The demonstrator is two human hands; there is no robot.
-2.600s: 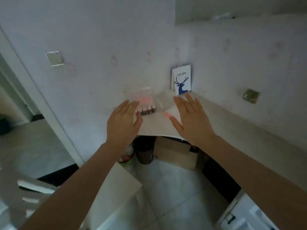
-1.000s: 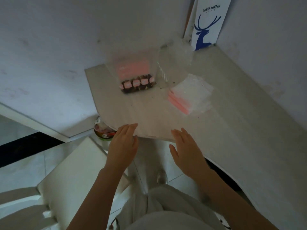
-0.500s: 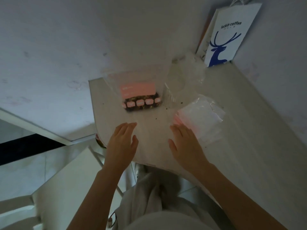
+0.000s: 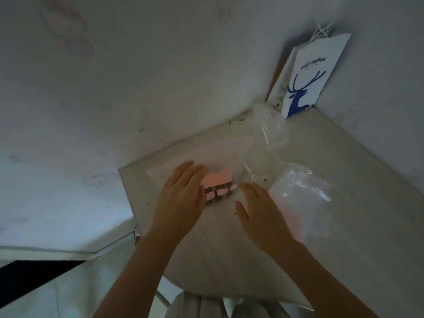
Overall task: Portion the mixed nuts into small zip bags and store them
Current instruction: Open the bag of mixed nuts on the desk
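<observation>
A clear bag of mixed nuts with a pink label [image 4: 221, 182] lies on the pale table [image 4: 344, 226] near its far left corner. My left hand [image 4: 181, 200] hovers over the bag's left part with fingers straight and hides that part. My right hand [image 4: 259, 214] is open just right of the bag, fingers spread, holding nothing. A stack of small clear zip bags with pink strips [image 4: 300, 198] lies to the right of my right hand. Whether either hand touches the nut bag cannot be told.
A crumpled clear plastic bag [image 4: 266, 152] lies behind the nut bag. A white paper coffee bag with a blue deer [image 4: 314, 74] leans in the wall corner. Walls close the table's far and right sides. Small crumbs dot the tabletop.
Both hands have moved forward from the table's near edge to the nut bag. The camera has come closer to the table.
</observation>
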